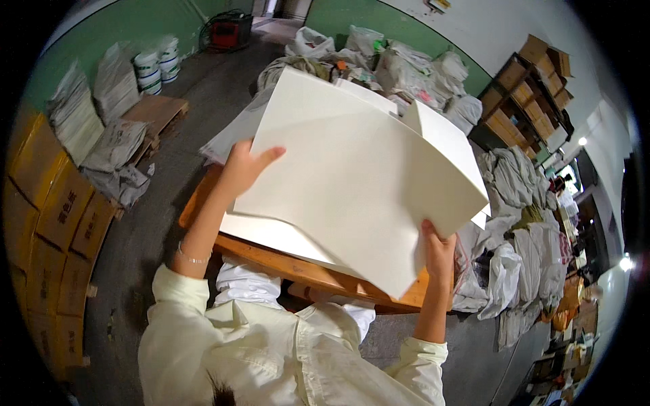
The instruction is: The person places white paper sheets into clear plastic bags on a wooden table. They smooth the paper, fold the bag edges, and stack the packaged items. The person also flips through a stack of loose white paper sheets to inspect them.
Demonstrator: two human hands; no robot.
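Between my two hands a large white sheet of paper (338,169) is lifted at a tilt and bowed, its near corner dipping past the table edge. My left hand (247,172) grips its left edge, thumb on top and fingers hidden beneath. On the right, my right hand (437,247) pinches the sheet's lower right edge with the thumb uppermost. Whether it is one sheet or several together, I cannot tell. Under it, more white paper (274,232) lies on the wooden table (271,257). Another folded or curled white piece (447,139) stands up behind the right side.
White sacks (406,71) are heaped beyond the table, and grey-white bags (514,189) pile up at right. Stacked cartons (64,216) stand at left. Farther back are a wooden pallet (159,111), white buckets (147,71), a red machine (227,30) and a shelf with boxes (518,101).
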